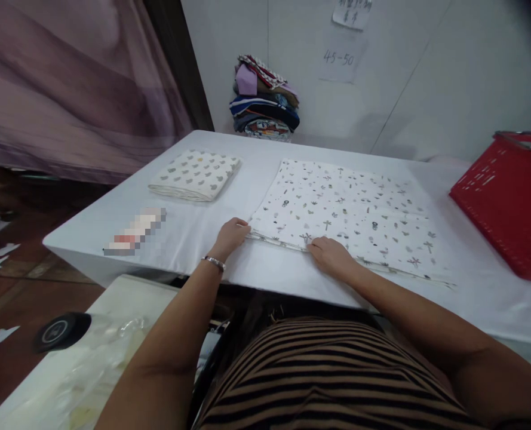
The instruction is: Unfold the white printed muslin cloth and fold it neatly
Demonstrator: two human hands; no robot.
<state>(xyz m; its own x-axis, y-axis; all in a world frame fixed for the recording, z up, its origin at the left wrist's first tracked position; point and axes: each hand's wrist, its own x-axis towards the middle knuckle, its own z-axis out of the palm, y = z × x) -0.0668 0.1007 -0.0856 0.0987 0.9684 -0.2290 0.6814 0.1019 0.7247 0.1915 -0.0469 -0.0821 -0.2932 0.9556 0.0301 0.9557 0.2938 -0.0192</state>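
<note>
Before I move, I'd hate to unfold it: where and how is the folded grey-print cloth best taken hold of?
Probably by its near edge. The folded grey-print cloth lies flat with its layers stacked along that edge, so come from the person's side, ideally with the left grip, the closer one, and pinch the top and bottom layers together.

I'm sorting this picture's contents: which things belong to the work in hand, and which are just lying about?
In use:
printed cloth, laid flat
left hand, at its near left corner
right hand, on its near edge
white table, underneath

Apparently just lying about:
folded cloth
red basket
fabric pile
</note>
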